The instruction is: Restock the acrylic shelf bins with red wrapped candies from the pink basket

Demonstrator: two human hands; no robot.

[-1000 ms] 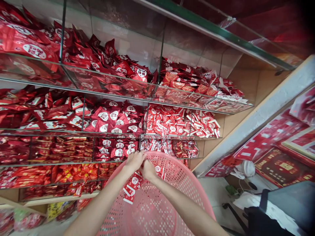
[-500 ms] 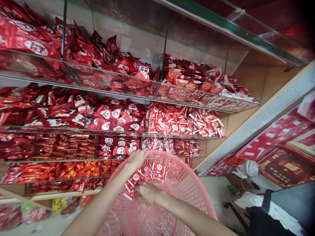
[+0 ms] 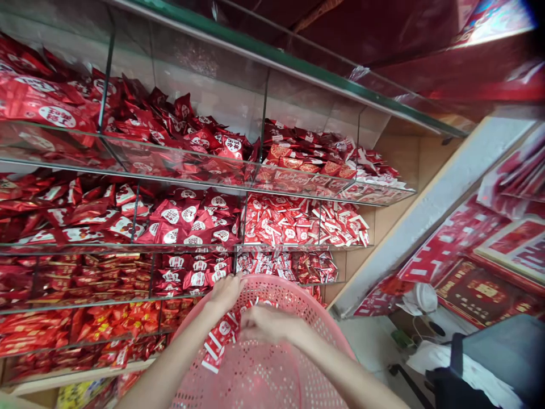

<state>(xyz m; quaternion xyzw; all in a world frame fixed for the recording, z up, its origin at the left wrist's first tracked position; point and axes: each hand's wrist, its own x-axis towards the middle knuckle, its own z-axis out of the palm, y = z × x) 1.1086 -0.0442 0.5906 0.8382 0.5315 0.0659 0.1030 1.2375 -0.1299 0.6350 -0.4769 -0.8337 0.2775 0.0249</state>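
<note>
A large pink perforated plastic basket [image 3: 336, 335] is in front of me at the bottom centre. My left hand [image 3: 225, 292] is closed on its far left rim. Inside the basket, small red-and-white snack packets [image 3: 225, 328] lie along the left and far side. Over these packets is my right hand [image 3: 268, 324], its fingers curled and pointing left. Those fingers are slightly blurred, and I cannot tell whether a packet is between them. Part of the packet group is covered by the right hand.
Clear-walled shelf bins [image 3: 179, 153] full of red snack packets rise behind the basket. A glass shelf edge [image 3: 298, 62] crosses above. To the right stand a wall edge [image 3: 409, 210], red printed boxes [image 3: 481, 287] and a dark chair [image 3: 460, 375]. Yellow bags [image 3: 80, 395] are low at left.
My right hand has risen slightly toward the far side of the basket, now covering more of the packets. The left hand stays on the rim. The view has shifted, with the basket lower and farther left.
</note>
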